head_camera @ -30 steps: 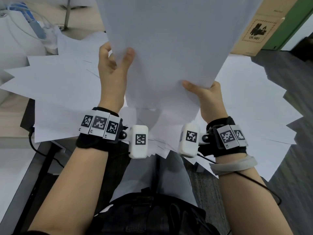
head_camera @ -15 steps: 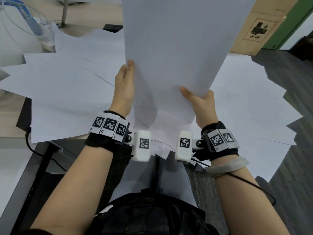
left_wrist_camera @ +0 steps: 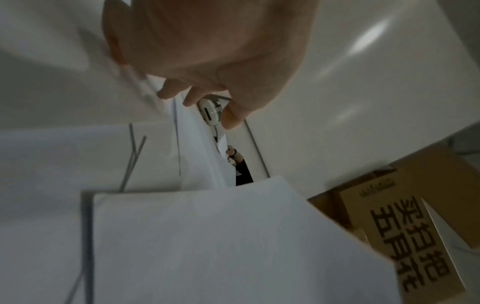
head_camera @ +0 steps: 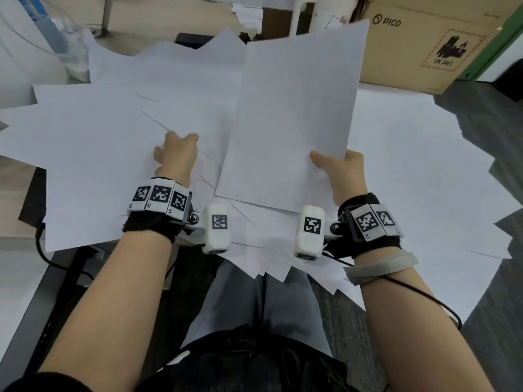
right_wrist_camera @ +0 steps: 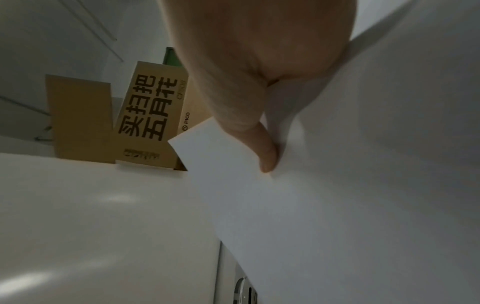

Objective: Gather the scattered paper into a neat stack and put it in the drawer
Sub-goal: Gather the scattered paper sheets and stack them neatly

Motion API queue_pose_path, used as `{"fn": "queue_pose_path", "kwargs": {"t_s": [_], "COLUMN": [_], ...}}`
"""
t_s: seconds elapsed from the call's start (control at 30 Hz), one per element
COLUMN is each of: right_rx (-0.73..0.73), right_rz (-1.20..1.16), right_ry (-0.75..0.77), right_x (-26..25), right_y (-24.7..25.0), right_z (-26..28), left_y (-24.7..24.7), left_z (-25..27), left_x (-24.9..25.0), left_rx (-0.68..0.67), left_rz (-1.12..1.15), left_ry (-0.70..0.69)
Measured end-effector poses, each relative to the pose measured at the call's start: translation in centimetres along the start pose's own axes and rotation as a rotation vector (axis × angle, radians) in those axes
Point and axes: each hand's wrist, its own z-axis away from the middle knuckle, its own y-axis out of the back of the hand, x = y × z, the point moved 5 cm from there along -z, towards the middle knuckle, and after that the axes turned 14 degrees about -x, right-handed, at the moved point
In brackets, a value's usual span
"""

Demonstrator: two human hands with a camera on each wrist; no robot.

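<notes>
Under the scattered sheets point(head_camera: 93, 154) the desk is almost wholly hidden, and no drawer shows. Right hand point(head_camera: 343, 176) pinches the gathered stack point(head_camera: 297, 114) at its near right corner, thumb on top, the stack raised above the spread. Left hand point(head_camera: 177, 155) rests just left of it, fingers curled onto loose sheets; its grip is unclear. A cardboard box point(head_camera: 430, 43) stands behind.

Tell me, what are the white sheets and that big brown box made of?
The white sheets look like plain matte paper: thin, with sharp edges, and the held ones bend at the right hand. The brown box looks like cardboard: dull tan, printed black lettering, folded flaps.
</notes>
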Motion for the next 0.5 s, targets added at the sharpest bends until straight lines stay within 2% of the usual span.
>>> {"fn": "queue_pose_path", "kwargs": {"t_s": [0.13,0.27,0.4,0.5], "right_rx": [0.034,0.05,0.04,0.044], "right_rz": [0.002,0.031,0.072,0.076], "right_ry": [-0.116,-0.162,-0.171,-0.171], "right_x": [2.2,3.0,2.9,3.1], "right_y": [0.0,0.0,0.1,0.1], "right_z": [-0.7,-1.0,-1.1,-1.1], "left_y": [-0.2,-0.2,-1.6,-2.5], "left_z": [-0.4,-1.0,-1.2,-1.2], "left_x": [0.1,0.1,0.8,0.8], "left_rx": [-0.009,-0.02,-0.169,-0.188], "left_rz": [0.271,0.351,0.239,0.128], "left_ry": [-0.065,-0.093,-0.11,-0.089]}}
